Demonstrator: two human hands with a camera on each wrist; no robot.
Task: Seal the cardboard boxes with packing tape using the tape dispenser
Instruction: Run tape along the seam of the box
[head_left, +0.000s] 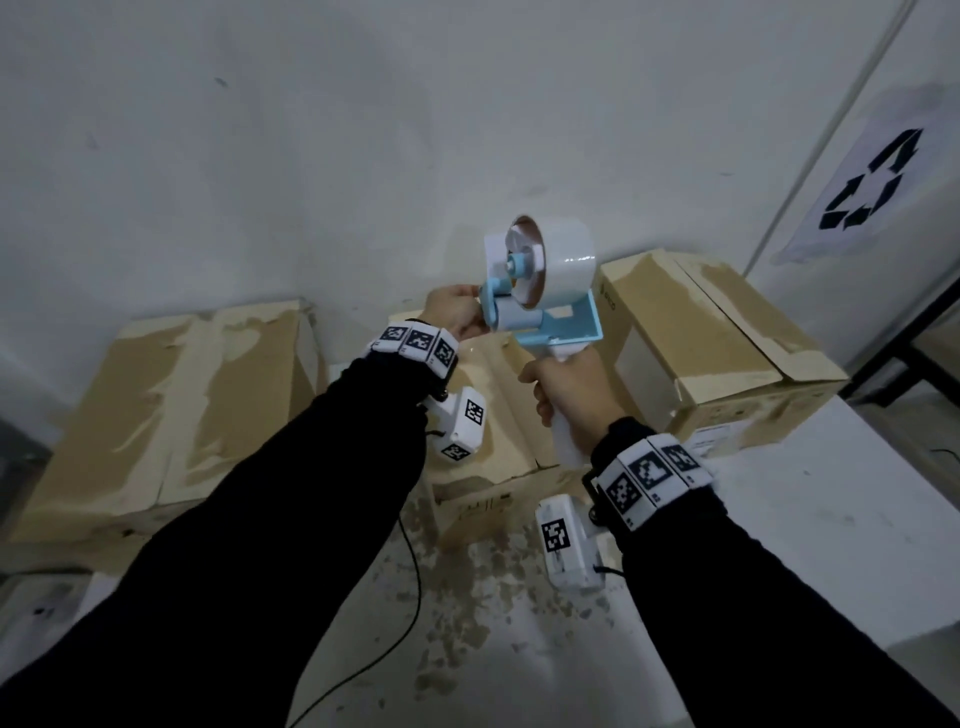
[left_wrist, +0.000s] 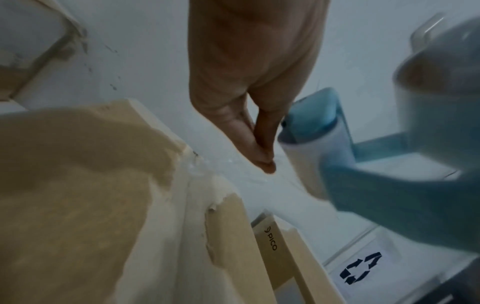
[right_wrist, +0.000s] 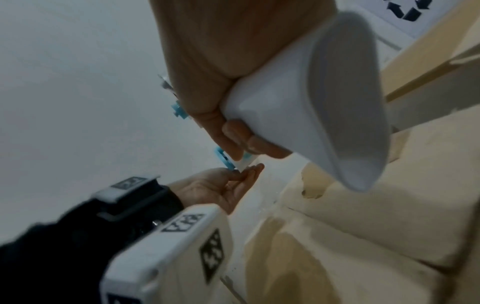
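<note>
A blue and white tape dispenser (head_left: 545, 317) with a roll of clear tape (head_left: 563, 265) is held up above the middle cardboard box (head_left: 498, 415). My right hand (head_left: 566, 395) grips its white handle (right_wrist: 311, 102). My left hand (head_left: 460, 312) is at the dispenser's front end, by the roller (left_wrist: 314, 142), with thumb and fingers (left_wrist: 259, 148) pinched together on what looks like the clear tape's free end. A left box (head_left: 171, 410) and a right box (head_left: 717, 332) lie beside the middle one. All have closed flaps with torn, peeled paper tops.
The boxes sit on a white table (head_left: 805, 519) against a white wall. Torn cardboard flecks (head_left: 467, 597) and a black cable (head_left: 410, 582) lie on the table near me. A recycling sign (head_left: 872, 182) hangs on the right wall.
</note>
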